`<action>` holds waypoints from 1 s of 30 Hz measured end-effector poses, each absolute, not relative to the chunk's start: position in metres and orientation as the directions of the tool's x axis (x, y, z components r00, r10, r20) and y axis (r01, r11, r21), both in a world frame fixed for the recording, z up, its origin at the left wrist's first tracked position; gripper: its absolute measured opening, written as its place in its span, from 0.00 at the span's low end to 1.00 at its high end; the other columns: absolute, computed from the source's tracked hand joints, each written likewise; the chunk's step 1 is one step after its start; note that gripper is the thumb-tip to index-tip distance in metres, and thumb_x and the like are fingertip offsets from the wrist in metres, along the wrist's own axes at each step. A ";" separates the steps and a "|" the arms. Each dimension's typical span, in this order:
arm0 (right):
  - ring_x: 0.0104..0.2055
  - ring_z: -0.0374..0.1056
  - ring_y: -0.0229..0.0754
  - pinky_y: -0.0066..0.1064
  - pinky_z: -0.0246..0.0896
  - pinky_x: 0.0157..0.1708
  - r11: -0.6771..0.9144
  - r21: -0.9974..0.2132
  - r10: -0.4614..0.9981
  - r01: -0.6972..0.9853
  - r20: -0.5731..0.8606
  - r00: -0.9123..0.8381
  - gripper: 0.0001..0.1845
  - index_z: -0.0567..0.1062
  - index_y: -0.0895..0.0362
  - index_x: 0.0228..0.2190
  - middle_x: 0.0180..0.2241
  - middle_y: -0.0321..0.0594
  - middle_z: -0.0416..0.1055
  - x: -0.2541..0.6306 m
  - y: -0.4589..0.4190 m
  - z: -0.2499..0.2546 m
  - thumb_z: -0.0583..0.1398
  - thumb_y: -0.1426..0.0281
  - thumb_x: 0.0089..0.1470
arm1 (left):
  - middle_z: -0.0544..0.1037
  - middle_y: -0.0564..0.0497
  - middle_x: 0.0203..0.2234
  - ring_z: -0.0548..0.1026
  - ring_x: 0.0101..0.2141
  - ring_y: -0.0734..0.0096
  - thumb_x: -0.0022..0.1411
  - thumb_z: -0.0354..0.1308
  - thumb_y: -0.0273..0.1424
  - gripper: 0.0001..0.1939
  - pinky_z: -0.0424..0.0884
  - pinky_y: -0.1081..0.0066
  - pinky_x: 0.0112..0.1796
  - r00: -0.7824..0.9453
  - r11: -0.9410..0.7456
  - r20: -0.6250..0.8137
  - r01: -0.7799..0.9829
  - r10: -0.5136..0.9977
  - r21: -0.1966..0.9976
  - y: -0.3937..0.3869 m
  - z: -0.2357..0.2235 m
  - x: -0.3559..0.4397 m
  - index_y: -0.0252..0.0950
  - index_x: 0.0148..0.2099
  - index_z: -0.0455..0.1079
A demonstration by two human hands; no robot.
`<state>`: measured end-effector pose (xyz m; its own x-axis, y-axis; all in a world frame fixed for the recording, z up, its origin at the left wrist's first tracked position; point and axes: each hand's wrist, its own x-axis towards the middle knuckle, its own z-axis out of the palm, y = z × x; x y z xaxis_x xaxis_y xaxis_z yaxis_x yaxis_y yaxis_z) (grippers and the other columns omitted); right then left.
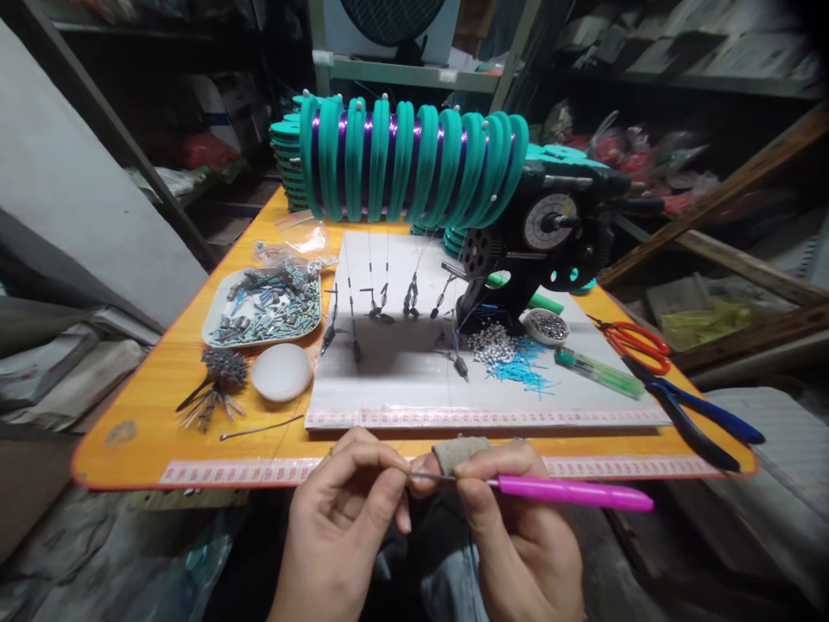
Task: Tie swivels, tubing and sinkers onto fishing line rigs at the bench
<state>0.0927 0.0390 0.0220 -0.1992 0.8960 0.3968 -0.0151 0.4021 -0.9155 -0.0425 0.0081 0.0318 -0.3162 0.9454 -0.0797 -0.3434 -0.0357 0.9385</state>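
Low in the head view, my left hand pinches a small thin piece, too small to name, against the metal tip of a pink-handled tool. My right hand grips that tool, its forefinger wrapped in grey tape. Both hands hover just in front of the orange table's near edge. Beyond them lies a white mat with several thin lines and dark sinkers hanging from a row of teal spools wound with purple line.
A tray of small metal parts, a white dish and bundled wire pieces lie left. Silver beads and blue tube bits, a green-handled tool, red scissors and blue pliers lie right. A black winding machine stands behind.
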 end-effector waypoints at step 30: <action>0.33 0.66 0.51 0.42 0.60 0.34 0.254 -0.123 0.798 0.959 0.587 -0.136 0.21 0.74 0.54 0.30 0.29 0.47 0.70 0.262 0.116 0.039 0.49 0.58 0.67 | 0.72 0.56 0.24 0.72 0.24 0.76 0.66 0.60 0.33 0.06 0.68 0.77 0.29 -0.267 -0.162 0.148 -0.029 0.952 0.986 0.009 0.016 -0.057 0.42 0.36 0.76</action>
<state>0.2615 0.1162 0.0388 -0.1361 0.7980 0.5871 0.9593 0.2542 -0.1232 -0.0571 0.0094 0.0160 -0.2673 0.9521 0.1484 -0.0286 -0.1618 0.9864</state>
